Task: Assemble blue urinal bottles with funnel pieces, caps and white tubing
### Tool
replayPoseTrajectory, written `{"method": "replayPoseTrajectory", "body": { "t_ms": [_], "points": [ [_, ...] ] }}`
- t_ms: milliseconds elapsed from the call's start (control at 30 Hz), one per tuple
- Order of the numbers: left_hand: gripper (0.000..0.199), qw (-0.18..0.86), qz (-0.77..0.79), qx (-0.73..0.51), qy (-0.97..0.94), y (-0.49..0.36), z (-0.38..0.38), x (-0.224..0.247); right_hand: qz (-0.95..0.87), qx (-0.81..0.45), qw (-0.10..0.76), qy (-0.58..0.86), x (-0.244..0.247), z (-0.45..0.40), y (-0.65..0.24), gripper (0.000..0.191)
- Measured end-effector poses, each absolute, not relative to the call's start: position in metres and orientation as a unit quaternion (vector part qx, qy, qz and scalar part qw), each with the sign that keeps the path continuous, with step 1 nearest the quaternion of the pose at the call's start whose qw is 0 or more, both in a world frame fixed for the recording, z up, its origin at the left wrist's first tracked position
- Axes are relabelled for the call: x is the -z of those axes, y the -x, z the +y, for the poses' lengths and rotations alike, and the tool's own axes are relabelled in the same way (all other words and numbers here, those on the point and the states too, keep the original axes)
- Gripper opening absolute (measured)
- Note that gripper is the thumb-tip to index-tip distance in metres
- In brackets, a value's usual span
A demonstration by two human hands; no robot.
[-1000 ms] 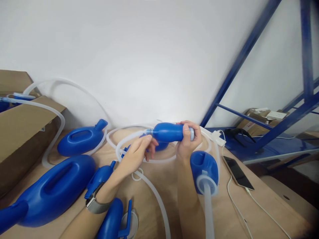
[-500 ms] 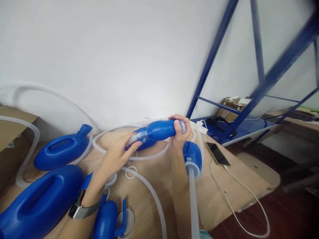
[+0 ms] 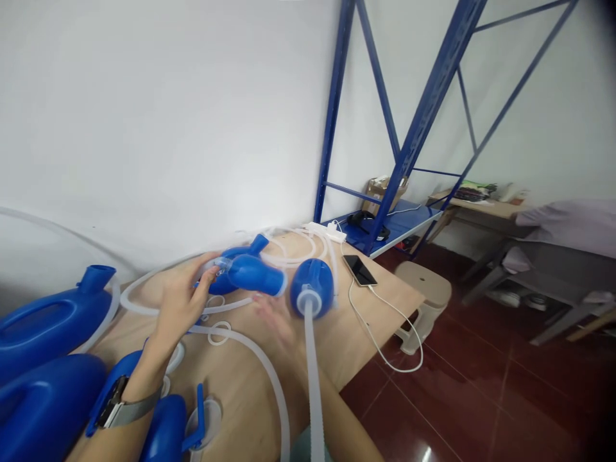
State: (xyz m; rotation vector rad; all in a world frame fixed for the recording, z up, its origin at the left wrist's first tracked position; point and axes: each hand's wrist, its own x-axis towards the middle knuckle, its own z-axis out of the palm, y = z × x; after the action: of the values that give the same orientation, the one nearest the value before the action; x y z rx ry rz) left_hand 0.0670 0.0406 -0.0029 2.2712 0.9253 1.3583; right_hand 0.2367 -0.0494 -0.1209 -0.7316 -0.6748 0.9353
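Observation:
My left hand (image 3: 185, 295) is closed around the clear connector end of a blue bulb-shaped plastic piece (image 3: 255, 274). That piece lies sideways, its pale-rimmed end to the right. My right hand (image 3: 275, 321), blurred by motion, is just below that rim, fingers stretched out and nothing seen in it. Behind the held piece lies a blue bottle with a spout (image 3: 258, 242), partly hidden. To the right is a blue container (image 3: 312, 279) with a clear hose (image 3: 314, 378) running from its pale collar toward me. White rings (image 3: 220, 333) lie below my left hand.
Large blue handled bottles (image 3: 48, 410) fill the left side. A phone (image 3: 360, 270) with a white cable lies near the table's (image 3: 385, 301) right edge. Beyond are a stool (image 3: 423, 282), a blue metal shelf (image 3: 404, 221) and a seated person (image 3: 572, 224).
The view has swung right. My right hand has let go of the rimmed end of the blue bulb-shaped piece and moved down. My left hand still holds the connector end.

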Motion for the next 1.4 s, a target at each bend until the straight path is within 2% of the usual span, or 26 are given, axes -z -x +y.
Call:
{"method": "replayPoseTrajectory", "body": {
  "t_ms": [67,167,200,267,367,500,633,867,1033,1267,1400],
  "points": [
    [0.029,0.132,0.304,-0.487,-0.808,-0.078,0.047,-0.006,-0.365,-0.503,0.689,0.373,0.127,-0.088,-0.248,0.061],
    [0.024,0.052,0.248,-0.498,-0.829,-0.102,0.055,-0.024,-0.446,-0.6,0.534,0.395,0.126,-0.142,-0.278,0.053],
    [0.024,0.033,0.232,-0.495,-0.837,-0.112,0.057,-0.03,-0.447,-0.604,0.511,0.418,0.125,-0.156,-0.29,0.055],
    [0.026,0.014,0.208,-0.481,-0.851,-0.136,0.061,-0.038,-0.407,-0.57,0.517,0.491,0.125,-0.174,-0.311,0.058],
    [0.031,0.043,0.183,-0.445,-0.876,-0.178,0.064,-0.04,-0.326,-0.446,0.584,0.595,0.134,-0.18,-0.335,0.064],
    [0.037,0.201,0.177,-0.402,-0.875,-0.231,0.068,-0.028,-0.319,-0.265,0.616,0.67,0.149,-0.168,-0.345,0.076],
    [0.043,0.298,0.159,-0.355,-0.872,-0.268,0.073,-0.003,-0.369,-0.135,0.577,0.716,0.159,-0.15,-0.346,0.08],
    [0.052,0.399,0.117,-0.293,-0.861,-0.297,0.076,0.056,-0.438,-0.121,0.541,0.708,0.176,-0.13,-0.349,0.077],
    [0.055,0.441,0.126,-0.268,-0.848,-0.296,0.089,0.085,-0.46,-0.029,0.476,0.749,0.169,-0.129,-0.349,0.073],
    [0.063,0.437,0.146,-0.258,-0.849,-0.263,0.12,0.088,-0.498,0.025,0.41,0.764,0.156,-0.116,-0.361,0.074],
    [0.056,0.396,0.177,-0.246,-0.867,-0.232,0.139,0.074,-0.551,0.05,0.362,0.75,0.161,-0.119,-0.366,0.072]
  ]
}}
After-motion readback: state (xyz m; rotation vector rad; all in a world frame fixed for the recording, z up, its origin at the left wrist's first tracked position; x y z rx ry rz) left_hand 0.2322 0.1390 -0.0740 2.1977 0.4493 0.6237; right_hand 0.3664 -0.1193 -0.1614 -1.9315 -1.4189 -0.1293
